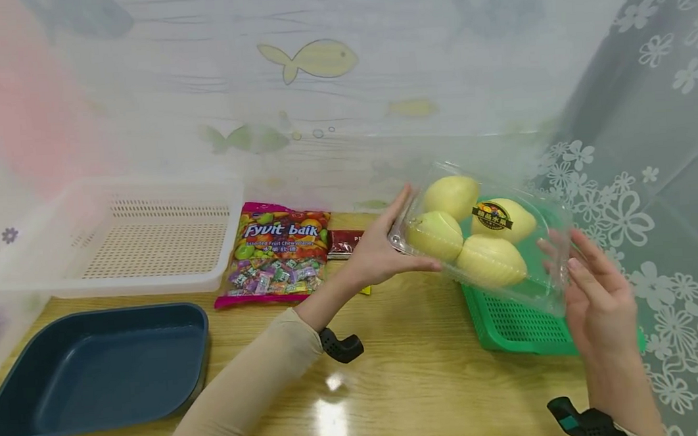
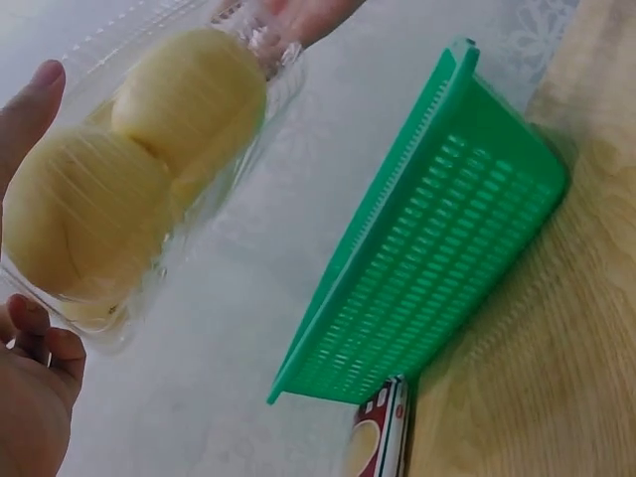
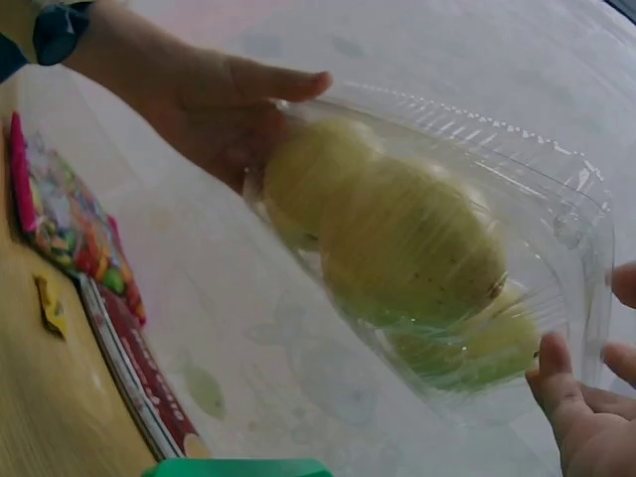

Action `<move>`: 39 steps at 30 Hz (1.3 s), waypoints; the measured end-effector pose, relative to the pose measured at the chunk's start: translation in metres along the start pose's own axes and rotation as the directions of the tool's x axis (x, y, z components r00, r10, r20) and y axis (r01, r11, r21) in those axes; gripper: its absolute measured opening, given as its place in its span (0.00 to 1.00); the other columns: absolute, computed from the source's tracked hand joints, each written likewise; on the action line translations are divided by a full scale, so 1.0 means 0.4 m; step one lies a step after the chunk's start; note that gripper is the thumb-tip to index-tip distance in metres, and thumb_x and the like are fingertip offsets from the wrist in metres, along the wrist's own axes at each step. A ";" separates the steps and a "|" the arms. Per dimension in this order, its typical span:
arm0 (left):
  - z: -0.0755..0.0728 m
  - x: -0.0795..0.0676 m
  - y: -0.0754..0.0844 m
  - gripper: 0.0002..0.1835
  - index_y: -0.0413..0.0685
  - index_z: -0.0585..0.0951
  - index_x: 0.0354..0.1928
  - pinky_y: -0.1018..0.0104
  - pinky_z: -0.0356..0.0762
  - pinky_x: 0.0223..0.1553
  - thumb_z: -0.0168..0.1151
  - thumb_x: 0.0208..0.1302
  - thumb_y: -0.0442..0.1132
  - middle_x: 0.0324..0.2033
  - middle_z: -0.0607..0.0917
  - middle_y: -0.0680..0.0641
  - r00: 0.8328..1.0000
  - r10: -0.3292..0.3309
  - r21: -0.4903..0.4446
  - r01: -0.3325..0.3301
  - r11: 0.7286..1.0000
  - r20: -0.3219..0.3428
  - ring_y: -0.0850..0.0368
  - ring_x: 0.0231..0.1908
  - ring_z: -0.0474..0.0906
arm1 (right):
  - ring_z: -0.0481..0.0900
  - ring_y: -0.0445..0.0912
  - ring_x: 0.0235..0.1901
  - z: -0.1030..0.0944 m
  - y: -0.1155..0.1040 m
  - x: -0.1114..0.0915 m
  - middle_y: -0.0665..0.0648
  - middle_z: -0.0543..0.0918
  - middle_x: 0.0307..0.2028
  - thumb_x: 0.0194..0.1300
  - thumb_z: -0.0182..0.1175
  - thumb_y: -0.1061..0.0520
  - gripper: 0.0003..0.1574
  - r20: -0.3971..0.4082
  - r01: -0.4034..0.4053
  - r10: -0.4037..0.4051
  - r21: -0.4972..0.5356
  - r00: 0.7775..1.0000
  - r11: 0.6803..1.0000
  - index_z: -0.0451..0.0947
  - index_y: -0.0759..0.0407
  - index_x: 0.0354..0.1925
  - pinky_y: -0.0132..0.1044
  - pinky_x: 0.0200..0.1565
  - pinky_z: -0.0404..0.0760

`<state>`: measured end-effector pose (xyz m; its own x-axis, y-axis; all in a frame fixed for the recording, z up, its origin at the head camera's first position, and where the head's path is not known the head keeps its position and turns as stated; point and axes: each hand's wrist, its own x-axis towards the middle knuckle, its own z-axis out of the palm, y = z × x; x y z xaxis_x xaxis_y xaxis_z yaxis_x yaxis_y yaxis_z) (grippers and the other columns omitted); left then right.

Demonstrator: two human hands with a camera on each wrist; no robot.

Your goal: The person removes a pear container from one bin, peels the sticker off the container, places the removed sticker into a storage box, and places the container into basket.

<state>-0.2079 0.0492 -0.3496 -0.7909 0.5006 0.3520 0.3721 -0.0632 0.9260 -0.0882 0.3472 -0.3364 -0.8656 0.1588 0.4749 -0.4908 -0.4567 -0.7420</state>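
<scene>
A clear plastic box of pale yellow fruit [image 1: 493,260] is held up, tilted, above the right part of the table. A dark round label sits on its lid. My left hand [image 1: 380,246] grips the box's left end, thumb and fingers spread around the edge. At the opposite end, my right hand [image 1: 602,297] holds the box between thumb and fingers; some of those fingers show through the plastic. Below and partly behind the box stands a green perforated basket [image 1: 523,330], which the left wrist view shows from the side [image 2: 427,248].
Left of the hands lies a bag of fruit chewy candy [image 1: 276,251], with a dark red packet [image 1: 343,241] beside it. A white basket [image 1: 151,284] is at the back left, and a dark blue basin [image 1: 102,369] stands in front of it. A patterned curtain [image 1: 332,126] hangs behind.
</scene>
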 end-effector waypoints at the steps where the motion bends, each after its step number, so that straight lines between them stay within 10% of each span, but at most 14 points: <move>1: 0.003 -0.003 0.000 0.74 0.61 0.44 0.87 0.60 0.53 0.80 0.89 0.47 0.36 0.82 0.51 0.69 1.000 0.003 0.007 -0.003 1.000 -0.008 0.67 0.82 0.43 | 0.86 0.57 0.59 0.006 0.003 -0.001 0.67 0.83 0.62 0.80 0.40 0.77 0.28 -0.039 0.004 -0.003 0.008 0.999 1.000 0.68 0.76 0.73 0.39 0.59 0.84; 10: 0.022 -0.029 -0.005 0.73 0.60 0.47 0.87 0.58 0.56 0.79 0.89 0.47 0.38 0.83 0.52 0.66 0.997 0.011 0.062 -0.007 0.998 -0.076 0.64 0.82 0.44 | 0.90 0.51 0.52 0.062 0.019 -0.014 0.64 0.70 0.71 0.78 0.57 0.66 0.27 -0.331 -0.015 -0.057 -0.211 0.942 0.977 0.72 0.77 0.70 0.32 0.46 0.87; 21: 0.029 -0.050 -0.011 0.71 0.62 0.48 0.87 0.51 0.56 0.80 0.89 0.49 0.40 0.84 0.50 0.61 0.990 -0.037 0.039 0.043 0.998 -0.135 0.59 0.83 0.47 | 0.77 0.53 0.70 0.055 0.050 -0.035 0.66 0.55 0.82 0.62 0.50 0.89 0.48 0.078 0.131 -0.118 -0.186 0.990 0.974 0.56 0.76 0.79 0.39 0.68 0.72; 32: 0.034 -0.062 -0.017 0.72 0.70 0.48 0.86 0.47 0.59 0.78 0.90 0.46 0.46 0.83 0.52 0.65 0.980 -0.054 0.082 0.071 0.994 -0.193 0.60 0.82 0.49 | 0.80 0.52 0.68 0.047 0.069 -0.028 0.69 0.45 0.84 0.69 0.52 0.85 0.48 -0.044 -0.074 0.071 -0.072 0.996 0.995 0.54 0.68 0.81 0.34 0.58 0.83; 39: 0.039 -0.070 -0.023 0.74 0.62 0.45 0.87 0.49 0.55 0.80 0.90 0.47 0.43 0.84 0.52 0.60 0.974 -0.051 0.072 0.069 0.995 -0.222 0.60 0.83 0.46 | 0.79 0.50 0.68 0.035 0.074 -0.022 0.63 0.74 0.73 0.74 0.49 0.81 0.49 0.011 -0.139 0.140 -0.059 0.990 0.989 0.46 0.65 0.84 0.35 0.61 0.82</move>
<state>-0.1816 0.0493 -0.3701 -0.8969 0.2993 0.3256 0.3509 0.0336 0.9358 -0.0936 0.3200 -0.3561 -0.9246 0.0834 0.3718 -0.3708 -0.4221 -0.8273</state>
